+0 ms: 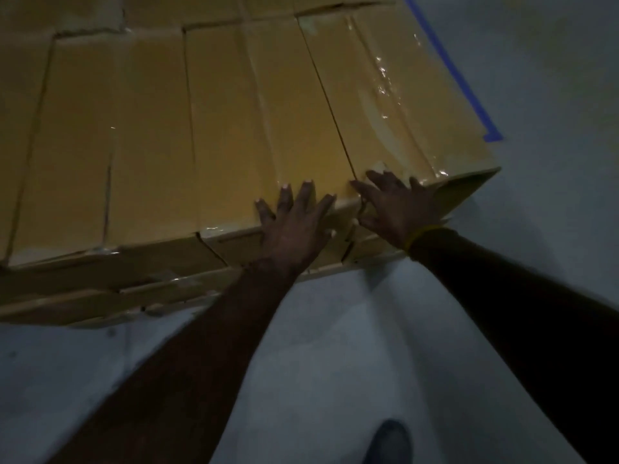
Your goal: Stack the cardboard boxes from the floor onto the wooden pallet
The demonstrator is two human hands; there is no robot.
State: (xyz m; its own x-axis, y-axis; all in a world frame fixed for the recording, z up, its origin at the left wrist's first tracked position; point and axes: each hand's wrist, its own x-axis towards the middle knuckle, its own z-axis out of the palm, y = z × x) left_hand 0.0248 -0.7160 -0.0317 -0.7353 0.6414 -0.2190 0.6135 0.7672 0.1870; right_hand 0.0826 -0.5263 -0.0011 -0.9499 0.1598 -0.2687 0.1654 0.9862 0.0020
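Step in hand: judged from the pose, squaring the near-right boxes of the top layer into line with their neighbours.
Left hand [294, 226]: fingers spread, palm flat over the near edge of a long tan cardboard box with a taped top [268, 128], lower centre of the frame; it grips nothing.
Right hand [398, 209]: fingers spread and flat on the near end of the outermost tan cardboard box under glossy clear tape [395, 95], centre right; a yellow wristband [422, 234] sits at the cuff.
Doing it well: push with flat palms low on the end faces, both hands evenly, so edges meet flush and nothing overhangs the corner.
Task's thing: boxes lie side by side in stacked layers across the upper frame; the pallet itself is hidden.
Materials: matte corrugated card, slightly dented at the edges; tape slick, wrinkled.
Surroundings: smooth pale grey floor [335, 346] with a blue tape line [449, 65], upper right.
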